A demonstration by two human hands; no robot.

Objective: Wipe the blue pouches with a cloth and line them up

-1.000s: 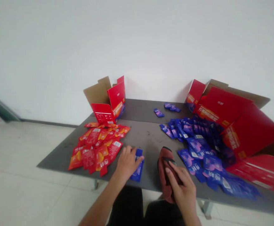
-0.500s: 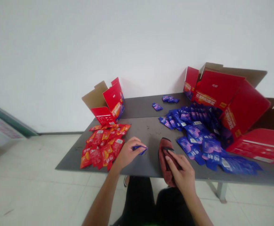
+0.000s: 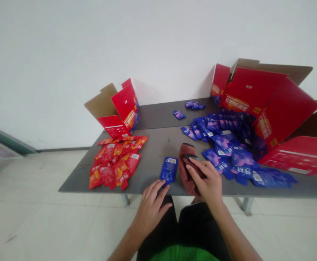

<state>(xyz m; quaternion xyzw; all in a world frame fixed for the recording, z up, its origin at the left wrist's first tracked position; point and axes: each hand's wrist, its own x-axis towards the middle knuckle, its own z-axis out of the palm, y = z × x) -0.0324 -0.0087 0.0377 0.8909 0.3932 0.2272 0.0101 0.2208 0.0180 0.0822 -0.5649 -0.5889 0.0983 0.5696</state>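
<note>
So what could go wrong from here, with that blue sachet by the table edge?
The single blue sachet lies close to the table's front edge, its near end at the left hand's fingertips; a pull toward the body might drop it. The reddish-brown cloth in the right hand reaches that edge too, and could slip off if released. The loose blue pile lies beside that hand, so a sideways sweep might scatter it.

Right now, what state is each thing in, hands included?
Near packet: flat, barcode side up
Left hand: open, fingertips at the near packet's lower end
Right hand: gripping the brown item
Brown item: on the table, gripped
Red packets: loose, overlapping
Blue packets: heaped, overlapping
Left box: open, flaps up
Right box: open
</note>
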